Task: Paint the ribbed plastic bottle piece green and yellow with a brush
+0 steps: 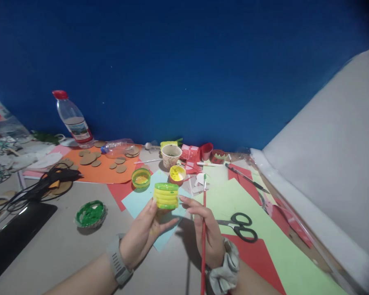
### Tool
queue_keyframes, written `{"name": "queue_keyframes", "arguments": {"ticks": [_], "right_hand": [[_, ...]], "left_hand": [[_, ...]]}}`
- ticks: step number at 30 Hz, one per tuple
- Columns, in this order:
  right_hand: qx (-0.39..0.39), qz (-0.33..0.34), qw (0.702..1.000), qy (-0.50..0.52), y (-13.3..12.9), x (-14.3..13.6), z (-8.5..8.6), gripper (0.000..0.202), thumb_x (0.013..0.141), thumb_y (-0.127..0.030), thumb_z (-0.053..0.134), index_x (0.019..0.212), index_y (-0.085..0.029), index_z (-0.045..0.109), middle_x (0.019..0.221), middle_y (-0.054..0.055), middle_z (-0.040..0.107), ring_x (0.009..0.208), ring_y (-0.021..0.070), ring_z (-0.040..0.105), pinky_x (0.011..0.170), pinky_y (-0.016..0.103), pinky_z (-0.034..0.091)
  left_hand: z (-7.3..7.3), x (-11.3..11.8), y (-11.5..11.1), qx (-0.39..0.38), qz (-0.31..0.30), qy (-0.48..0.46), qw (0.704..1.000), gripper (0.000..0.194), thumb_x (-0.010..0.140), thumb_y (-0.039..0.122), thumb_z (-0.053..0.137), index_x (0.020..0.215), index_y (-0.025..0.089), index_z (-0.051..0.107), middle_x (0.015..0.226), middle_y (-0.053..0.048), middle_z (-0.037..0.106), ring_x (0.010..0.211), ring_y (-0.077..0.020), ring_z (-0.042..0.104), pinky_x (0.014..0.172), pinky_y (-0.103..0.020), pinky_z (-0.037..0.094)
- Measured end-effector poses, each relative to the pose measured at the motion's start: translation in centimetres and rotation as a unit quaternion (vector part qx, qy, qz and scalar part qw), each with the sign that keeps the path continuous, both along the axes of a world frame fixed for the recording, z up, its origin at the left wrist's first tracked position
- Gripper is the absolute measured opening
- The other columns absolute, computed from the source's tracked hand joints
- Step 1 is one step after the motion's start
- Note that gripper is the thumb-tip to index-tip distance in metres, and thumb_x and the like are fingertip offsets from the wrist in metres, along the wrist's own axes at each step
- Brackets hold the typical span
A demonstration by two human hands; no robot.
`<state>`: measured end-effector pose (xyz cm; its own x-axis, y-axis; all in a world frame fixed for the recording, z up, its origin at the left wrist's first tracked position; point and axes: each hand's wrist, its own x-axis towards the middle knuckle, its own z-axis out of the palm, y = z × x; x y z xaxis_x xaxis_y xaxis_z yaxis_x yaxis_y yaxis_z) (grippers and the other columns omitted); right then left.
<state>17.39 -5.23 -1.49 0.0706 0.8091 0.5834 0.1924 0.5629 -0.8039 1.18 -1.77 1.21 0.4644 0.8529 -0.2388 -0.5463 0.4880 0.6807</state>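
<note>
Above the light blue paper [138, 204], my left hand [143, 231] grips a small ribbed cup-like piece [166, 197]. Its bands are painted yellow, with green along the top and bottom. A red-handled paintbrush [204, 246] is held in my right hand [204, 229], its green-tipped bristles pointing up and away. My right fingertips are close to the painted piece; whether they touch it I cannot tell. Just beyond are a small pot of yellow paint [177, 174] and a green-rimmed yellow dish [141, 178]. A dish of green paint [90, 214] sits left of my left hand.
Black-handled scissors [241, 226] lie on pale green paper [264, 250] at right. A patterned paper cup [171, 155] stands behind the paints. Cardboard discs [88, 158] and an upright bottle [76, 123] are at left, near a black cable [49, 178]. A blue wall [184, 73] rises behind.
</note>
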Motion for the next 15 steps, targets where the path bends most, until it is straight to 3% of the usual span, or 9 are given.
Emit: {"name": "queue_keyframes", "arguments": {"ticks": [4,8,15], "right_hand": [[0.016,0.009,1.000,-0.003,-0.3,0.4,0.1,0.026,0.099,-0.017,0.034,0.111,-0.026,0.055,0.132,0.007,0.059,0.123,0.0222,0.055,0.102,0.048,0.047],[0.021,0.016,1.000,-0.016,-0.2,1.0,0.3,0.026,0.099,-0.015,0.033,0.109,-0.026,0.054,0.128,0.007,0.062,0.122,0.0219,0.056,0.102,0.047,0.047],[0.057,0.103,0.990,-0.074,0.0,1.1,0.6,0.027,0.097,-0.016,0.035,0.115,-0.028,0.051,0.130,0.008,0.061,0.124,0.0258,0.054,0.101,0.055,0.046]], "left_hand": [[-0.4,-0.1,-0.3,0.033,-0.048,0.026,0.998,0.033,0.090,0.038,0.058,0.121,0.028,0.062,0.134,-0.007,0.058,0.128,-0.0273,0.049,0.102,-0.045,0.045],[-1.2,-0.4,-0.5,0.062,-0.100,0.044,0.992,0.045,0.078,0.036,0.073,0.122,0.030,0.063,0.134,-0.007,0.059,0.127,-0.0294,0.050,0.102,-0.046,0.045],[-1.7,-0.1,-0.3,0.075,-0.091,0.008,0.993,0.042,0.084,0.038,0.065,0.125,0.031,0.062,0.137,-0.007,0.058,0.131,-0.0282,0.048,0.108,-0.045,0.039]]}}
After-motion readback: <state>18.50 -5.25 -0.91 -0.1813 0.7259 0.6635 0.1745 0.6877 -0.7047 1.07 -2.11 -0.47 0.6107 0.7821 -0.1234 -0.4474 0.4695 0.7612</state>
